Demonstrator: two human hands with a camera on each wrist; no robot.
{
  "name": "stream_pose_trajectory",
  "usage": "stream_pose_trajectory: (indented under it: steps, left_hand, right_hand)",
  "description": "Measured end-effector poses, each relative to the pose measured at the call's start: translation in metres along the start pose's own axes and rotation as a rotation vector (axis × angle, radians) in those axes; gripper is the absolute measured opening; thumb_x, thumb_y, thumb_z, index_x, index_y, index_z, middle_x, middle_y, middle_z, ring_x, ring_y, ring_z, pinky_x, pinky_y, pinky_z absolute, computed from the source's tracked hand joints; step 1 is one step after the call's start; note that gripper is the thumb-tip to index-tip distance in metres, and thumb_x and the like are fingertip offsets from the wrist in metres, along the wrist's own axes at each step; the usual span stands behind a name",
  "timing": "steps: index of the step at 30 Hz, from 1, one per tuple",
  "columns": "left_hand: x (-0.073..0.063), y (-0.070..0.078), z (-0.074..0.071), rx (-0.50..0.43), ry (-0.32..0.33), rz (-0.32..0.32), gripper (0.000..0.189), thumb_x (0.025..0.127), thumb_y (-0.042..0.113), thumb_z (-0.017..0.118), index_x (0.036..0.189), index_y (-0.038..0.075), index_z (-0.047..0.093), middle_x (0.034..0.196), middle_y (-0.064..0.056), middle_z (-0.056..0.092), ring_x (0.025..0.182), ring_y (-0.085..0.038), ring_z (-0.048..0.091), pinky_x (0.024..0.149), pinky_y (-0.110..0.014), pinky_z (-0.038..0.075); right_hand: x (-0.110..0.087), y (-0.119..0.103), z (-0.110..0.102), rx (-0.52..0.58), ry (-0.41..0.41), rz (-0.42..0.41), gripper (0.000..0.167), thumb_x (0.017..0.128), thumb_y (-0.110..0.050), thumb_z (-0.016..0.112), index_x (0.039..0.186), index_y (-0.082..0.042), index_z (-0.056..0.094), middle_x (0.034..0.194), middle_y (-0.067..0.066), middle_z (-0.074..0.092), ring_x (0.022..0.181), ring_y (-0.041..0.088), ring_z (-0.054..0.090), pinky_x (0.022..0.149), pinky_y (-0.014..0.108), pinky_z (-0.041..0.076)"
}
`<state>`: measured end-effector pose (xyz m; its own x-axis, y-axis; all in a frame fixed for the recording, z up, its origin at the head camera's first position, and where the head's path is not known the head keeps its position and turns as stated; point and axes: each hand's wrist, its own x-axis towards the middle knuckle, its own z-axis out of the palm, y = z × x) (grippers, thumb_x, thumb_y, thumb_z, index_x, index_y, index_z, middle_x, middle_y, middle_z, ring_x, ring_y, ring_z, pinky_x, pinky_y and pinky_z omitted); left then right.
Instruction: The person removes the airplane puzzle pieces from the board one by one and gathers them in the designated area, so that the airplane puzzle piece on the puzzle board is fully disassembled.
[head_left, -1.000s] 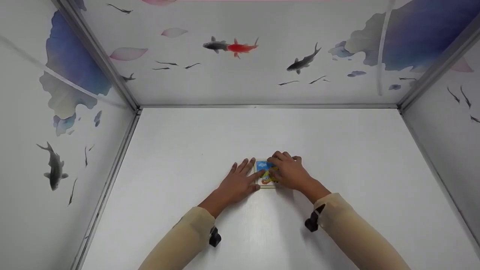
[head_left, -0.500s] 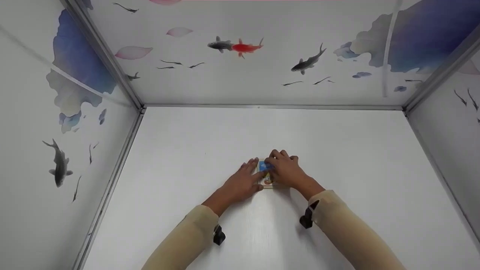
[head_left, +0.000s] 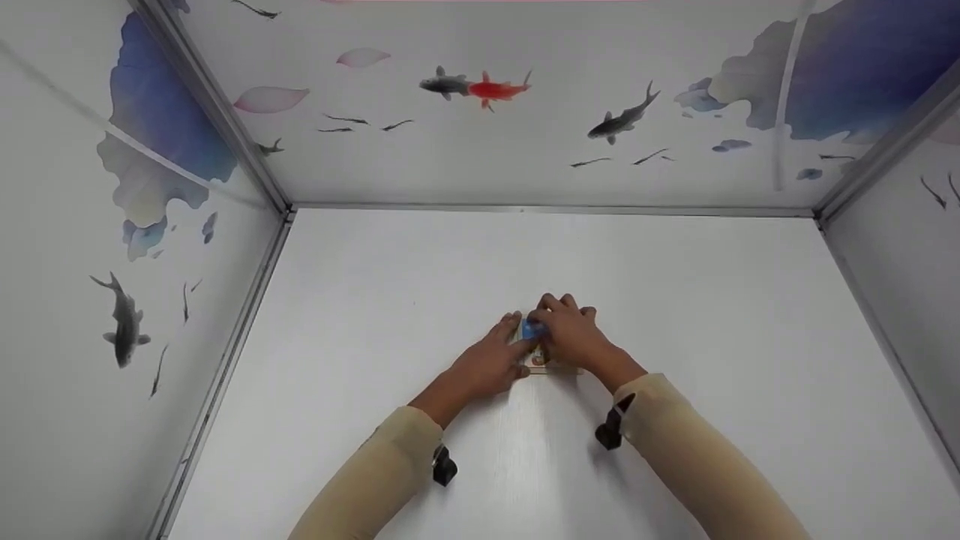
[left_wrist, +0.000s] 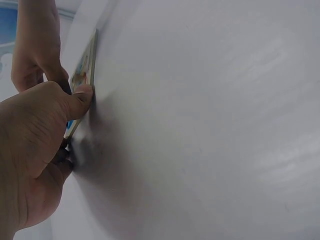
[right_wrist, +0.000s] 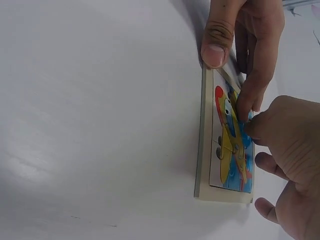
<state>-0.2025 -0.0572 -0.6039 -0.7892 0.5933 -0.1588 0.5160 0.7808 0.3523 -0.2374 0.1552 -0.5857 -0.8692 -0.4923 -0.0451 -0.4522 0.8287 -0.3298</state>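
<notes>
A small jigsaw puzzle (right_wrist: 232, 162) in a pale wooden frame (right_wrist: 203, 167) lies on the white table. Its picture has a yellow cartoon plane with a red nose on blue. My left hand (head_left: 484, 367) rests along the frame's left side. In the right wrist view its thumb (right_wrist: 215, 55) presses the near corner, and its index finger reaches onto the picture. My right hand (head_left: 571, 337) curls over the puzzle, thumb and fingertips close together at a blue piece (head_left: 532, 328) near the top left. The hands cover much of the picture.
The white table (head_left: 375, 277) is walled on the left, back and right by white panels printed with fish, petals and blue washes. Metal rails (head_left: 480, 208) run along the panel edges. A black device (head_left: 444, 466) sits at the left sleeve cuff, another (head_left: 609, 431) at the right.
My left fingers have drawn together from a spread pose along the frame's left side. My right hand has shifted slightly left over the puzzle, covering more of it. The head view has shifted slightly.
</notes>
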Motion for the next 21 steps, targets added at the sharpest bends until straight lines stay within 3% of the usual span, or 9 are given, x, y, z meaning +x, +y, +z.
stream_pose_trajectory:
  steps: [8,15,21]
  left_hand:
    - [-0.0010,0.0005,-0.0018,-0.002,0.020,-0.004,0.059,0.114,0.040,0.061,0.170,0.026,0.047,0.183,-0.017,0.020,0.169,-0.033,0.019,0.127,-0.043,0.041]
    - [0.0001,0.0024,-0.0017,0.004,0.002,-0.031,0.061,0.114,0.041,0.061,0.170,0.024,0.046,0.184,-0.013,0.018,0.169,-0.031,0.019,0.126,-0.042,0.041]
    - [0.0010,0.0023,-0.0004,0.021,0.003,-0.025,0.063,0.113,0.041,0.062,0.171,0.023,0.044,0.183,-0.014,0.019,0.169,-0.031,0.019,0.126,-0.041,0.042]
  right_hand:
    - [0.0025,-0.0027,-0.0039,0.042,-0.026,0.015,0.046,0.095,-0.008,0.087,0.139,-0.012,0.074,0.139,0.010,0.058,0.126,0.039,0.052,0.097,0.078,0.048]
    - [0.0029,-0.0050,-0.0065,0.061,-0.024,0.011,0.053,0.088,-0.016,0.096,0.137,-0.010,0.075,0.134,0.012,0.060,0.123,0.038,0.051,0.098,0.080,0.048]
    - [0.0056,-0.0041,-0.0051,0.099,-0.043,0.049,0.051,0.090,-0.015,0.094,0.136,-0.009,0.072,0.131,0.014,0.055,0.121,0.038,0.047,0.099,0.076,0.046]
